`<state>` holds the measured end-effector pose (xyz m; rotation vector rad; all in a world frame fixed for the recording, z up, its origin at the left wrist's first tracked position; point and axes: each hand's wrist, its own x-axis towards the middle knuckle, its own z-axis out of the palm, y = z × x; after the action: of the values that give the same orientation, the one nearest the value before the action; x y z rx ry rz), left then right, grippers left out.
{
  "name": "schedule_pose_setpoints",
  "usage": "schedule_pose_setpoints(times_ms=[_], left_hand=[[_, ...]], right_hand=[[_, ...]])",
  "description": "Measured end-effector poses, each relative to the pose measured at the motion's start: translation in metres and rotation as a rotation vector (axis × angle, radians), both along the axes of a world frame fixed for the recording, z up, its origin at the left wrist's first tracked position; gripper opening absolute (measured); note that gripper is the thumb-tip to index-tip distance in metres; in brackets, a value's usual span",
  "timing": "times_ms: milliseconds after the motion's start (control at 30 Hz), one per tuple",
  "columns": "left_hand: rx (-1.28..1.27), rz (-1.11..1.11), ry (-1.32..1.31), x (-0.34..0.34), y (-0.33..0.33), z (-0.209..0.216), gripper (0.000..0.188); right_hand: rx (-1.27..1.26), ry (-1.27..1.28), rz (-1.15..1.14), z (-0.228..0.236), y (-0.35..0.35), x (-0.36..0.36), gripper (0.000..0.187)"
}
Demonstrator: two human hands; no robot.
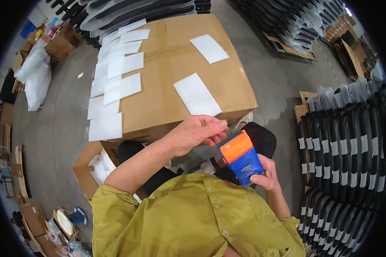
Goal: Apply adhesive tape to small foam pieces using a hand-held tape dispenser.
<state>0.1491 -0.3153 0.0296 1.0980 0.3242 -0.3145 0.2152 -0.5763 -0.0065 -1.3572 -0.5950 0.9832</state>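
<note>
Visibly, the right hand [266, 174] clamped a blue-and-orange tape dispenser [241, 157] near a cardboard carton [156, 100]; the left hand [200, 132], fingers curled, closure impossible to tell, lay just beside the serrated cutter [230, 139]. Any 1 slip of the dispenser could have nicked those fingertips.

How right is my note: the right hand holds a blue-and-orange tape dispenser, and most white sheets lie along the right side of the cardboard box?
Wrong side: the head view shows most white sheets along the left side of the cardboard box. The right hand does hold the tape dispenser.
</note>
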Motion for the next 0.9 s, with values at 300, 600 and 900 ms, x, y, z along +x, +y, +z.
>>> schedule_pose_setpoints(times_ms=[300,600,900], left_hand=[[0.513,0.128,-0.228,-0.005,-0.009,-0.012,0.017],[0.78,0.311,-0.32,0.021,0.041,-0.018,0.018],[1.435,0.441,-0.585,0.054,0.084,-0.06,0.018]], right_hand=[[-0.057,-0.189,0.089,0.006,0.011,0.01,0.041],[-0.207,-0.168,0.078,0.021,0.004,0.01,0.037],[-0.217,-0.063,-0.026,0.021,0.033,0.004,0.039]])
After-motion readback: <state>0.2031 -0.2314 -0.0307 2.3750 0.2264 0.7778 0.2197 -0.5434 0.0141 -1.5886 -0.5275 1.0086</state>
